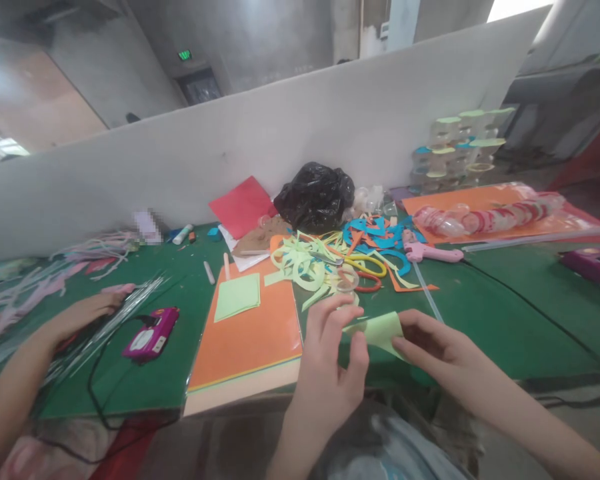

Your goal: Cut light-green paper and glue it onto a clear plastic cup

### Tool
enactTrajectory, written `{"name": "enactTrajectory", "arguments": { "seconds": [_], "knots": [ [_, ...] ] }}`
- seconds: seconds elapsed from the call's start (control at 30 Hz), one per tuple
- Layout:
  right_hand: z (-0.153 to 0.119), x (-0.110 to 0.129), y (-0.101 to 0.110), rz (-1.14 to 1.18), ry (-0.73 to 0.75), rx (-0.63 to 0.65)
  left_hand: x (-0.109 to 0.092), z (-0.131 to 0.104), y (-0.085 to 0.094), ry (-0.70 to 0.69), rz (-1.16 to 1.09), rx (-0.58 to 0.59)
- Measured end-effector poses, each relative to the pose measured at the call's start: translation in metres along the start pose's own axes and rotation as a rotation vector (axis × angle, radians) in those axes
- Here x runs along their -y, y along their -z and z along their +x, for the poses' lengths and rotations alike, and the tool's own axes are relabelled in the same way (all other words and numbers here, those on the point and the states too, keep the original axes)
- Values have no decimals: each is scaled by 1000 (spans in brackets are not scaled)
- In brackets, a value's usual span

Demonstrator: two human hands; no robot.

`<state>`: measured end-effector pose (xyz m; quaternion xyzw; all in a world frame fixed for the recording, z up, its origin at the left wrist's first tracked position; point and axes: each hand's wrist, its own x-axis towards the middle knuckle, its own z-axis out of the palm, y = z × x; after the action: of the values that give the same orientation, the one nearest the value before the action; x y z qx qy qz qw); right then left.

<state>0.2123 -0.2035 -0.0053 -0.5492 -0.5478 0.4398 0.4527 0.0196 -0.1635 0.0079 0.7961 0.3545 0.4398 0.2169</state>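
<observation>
A small piece of light green paper [384, 331] is bent into a curve in front of my body, above the table's front edge. My right hand [443, 347] pinches its right end between thumb and fingers. My left hand [333, 353] is at its left end, thumb and fingers curved but apart; whether they touch the paper is unclear. Beyond my hands lies a heap of light green paper scraps [305, 263], with yellow-handled scissors [373, 265] among them. Left of my left hand, a stack of light green paper squares [237, 297] rests on orange sheets [250, 347].
A pink glue gun [433, 253] with a black cord lies at right. Behind the scraps sits a black plastic bag [316, 197]. Decorated plastic cups [490, 217] lie on orange sheet at far right. Another person's hand [87, 313] is at left, near a purple box [153, 335].
</observation>
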Motion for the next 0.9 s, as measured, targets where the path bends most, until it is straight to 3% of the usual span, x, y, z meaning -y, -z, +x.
{"name": "enactTrajectory", "arguments": {
  "seconds": [0.17,0.3,0.47,0.63,0.9],
  "knots": [
    [-7,10,-6,-148,52,70,-9,3,9,173,-34,276],
    [-11,17,-9,-199,32,156,-14,7,13,333,-161,388],
    [-12,19,-13,-192,-2,152,-11,6,14,444,-212,395],
    [-7,25,-20,-182,31,80,-4,4,14,452,-252,380],
    [-7,43,-35,-387,41,36,1,4,19,655,-509,348]
  ]
}}
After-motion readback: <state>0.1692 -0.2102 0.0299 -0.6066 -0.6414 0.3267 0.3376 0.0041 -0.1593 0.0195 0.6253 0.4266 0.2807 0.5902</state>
